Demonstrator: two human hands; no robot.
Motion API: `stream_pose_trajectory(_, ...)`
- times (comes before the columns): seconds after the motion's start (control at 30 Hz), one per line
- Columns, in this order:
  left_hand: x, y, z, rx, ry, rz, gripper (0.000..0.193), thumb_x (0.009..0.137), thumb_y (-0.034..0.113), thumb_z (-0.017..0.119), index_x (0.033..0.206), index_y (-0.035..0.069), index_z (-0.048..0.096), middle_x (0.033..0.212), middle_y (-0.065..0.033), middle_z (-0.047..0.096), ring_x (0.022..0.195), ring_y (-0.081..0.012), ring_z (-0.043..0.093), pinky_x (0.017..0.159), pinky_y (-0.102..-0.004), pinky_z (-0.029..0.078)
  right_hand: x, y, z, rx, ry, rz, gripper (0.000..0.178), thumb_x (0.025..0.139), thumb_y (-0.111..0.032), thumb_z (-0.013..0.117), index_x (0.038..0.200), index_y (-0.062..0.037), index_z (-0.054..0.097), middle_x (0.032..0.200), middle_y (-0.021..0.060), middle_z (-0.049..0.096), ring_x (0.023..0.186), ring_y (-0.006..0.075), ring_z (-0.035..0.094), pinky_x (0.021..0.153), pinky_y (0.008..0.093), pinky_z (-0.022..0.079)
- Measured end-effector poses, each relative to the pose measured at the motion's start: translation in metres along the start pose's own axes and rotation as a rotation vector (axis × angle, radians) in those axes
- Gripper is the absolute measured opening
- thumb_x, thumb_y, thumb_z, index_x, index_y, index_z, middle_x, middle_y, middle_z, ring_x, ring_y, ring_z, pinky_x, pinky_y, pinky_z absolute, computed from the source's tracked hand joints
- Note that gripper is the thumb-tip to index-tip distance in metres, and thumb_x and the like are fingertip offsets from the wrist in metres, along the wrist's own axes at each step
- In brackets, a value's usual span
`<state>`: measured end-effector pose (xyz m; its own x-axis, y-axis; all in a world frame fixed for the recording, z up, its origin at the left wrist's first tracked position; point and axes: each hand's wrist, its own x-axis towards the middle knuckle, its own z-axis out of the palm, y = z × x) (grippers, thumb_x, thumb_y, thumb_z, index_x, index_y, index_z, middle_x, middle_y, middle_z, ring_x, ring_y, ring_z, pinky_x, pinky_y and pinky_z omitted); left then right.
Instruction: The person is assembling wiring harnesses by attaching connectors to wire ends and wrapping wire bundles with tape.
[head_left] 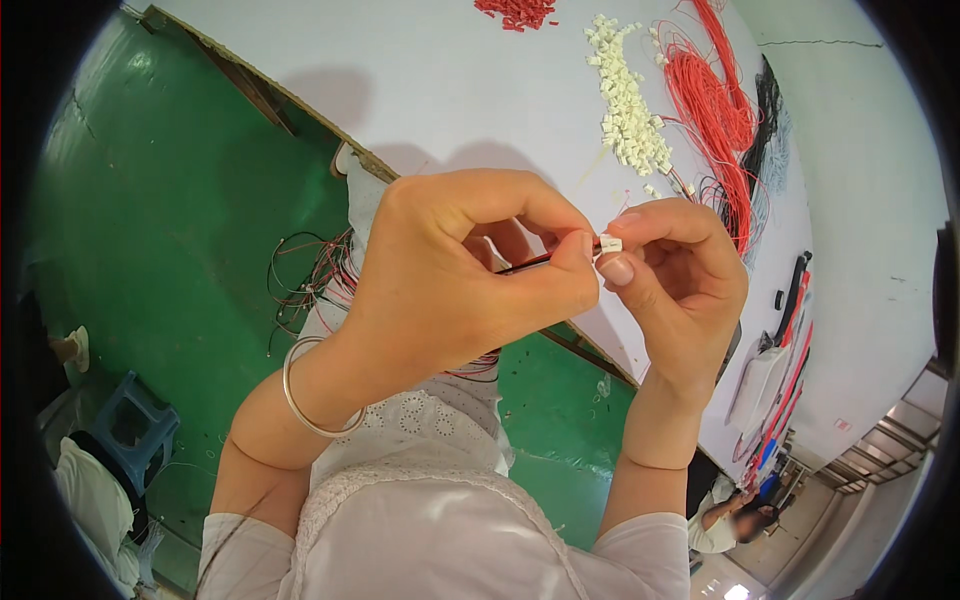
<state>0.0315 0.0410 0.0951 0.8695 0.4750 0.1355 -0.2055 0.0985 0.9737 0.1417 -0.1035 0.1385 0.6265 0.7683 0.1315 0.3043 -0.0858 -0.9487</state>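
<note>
Between the fingertips of my right hand is a small white plastic connector. My left hand pinches thin red and black wires just beside it, thumb against forefinger. The wires run to the connector's left side; whether their ends sit inside it is too small to tell. Both hands are closed and nearly touch, held above the near edge of the white table. More red and black wires lie across my lap, partly hidden under my left forearm.
A pile of white connectors lies on the table beyond my hands, with red pieces farther off. Bundles of red wire and black wire lie at the right. A blue stool stands on the green floor; another person is at lower right.
</note>
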Motion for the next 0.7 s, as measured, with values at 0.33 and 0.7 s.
stream_pose_trajectory(0.33, 0.0002, -0.0074, 0.0009, -0.126, -0.063, -0.140, 0.005, 0.084, -0.005, 0.065, 0.088, -0.003, 0.067, 0.077, -0.0013, 0.067, 0.065, -0.0033, 0.058, 0.058, -0.0179, 0.047, -0.0024, 0.0043, 0.0107, -0.136, 0.086, -0.063, 0.023, 0.080, 0.007, 0.072, 0.101, 0.0008, 0.068, 0.087, 0.0032, 0.064, 0.078, 0.0090, 0.062, 0.069, 0.0230, 0.051)
stream_pose_trajectory(0.7, 0.0022, -0.0062, -0.0037, -0.228, -0.149, -0.284, 0.006, 0.084, 0.003, 0.069, 0.088, -0.001, 0.066, 0.075, -0.0001, 0.063, 0.066, -0.0040, 0.056, 0.049, -0.0192, 0.046, -0.0079, 0.0056, 0.0044, -0.067, 0.042, -0.008, 0.023, 0.081, 0.003, 0.075, 0.103, 0.0008, 0.068, 0.091, 0.0051, 0.067, 0.082, 0.0097, 0.062, 0.071, 0.0231, 0.050)
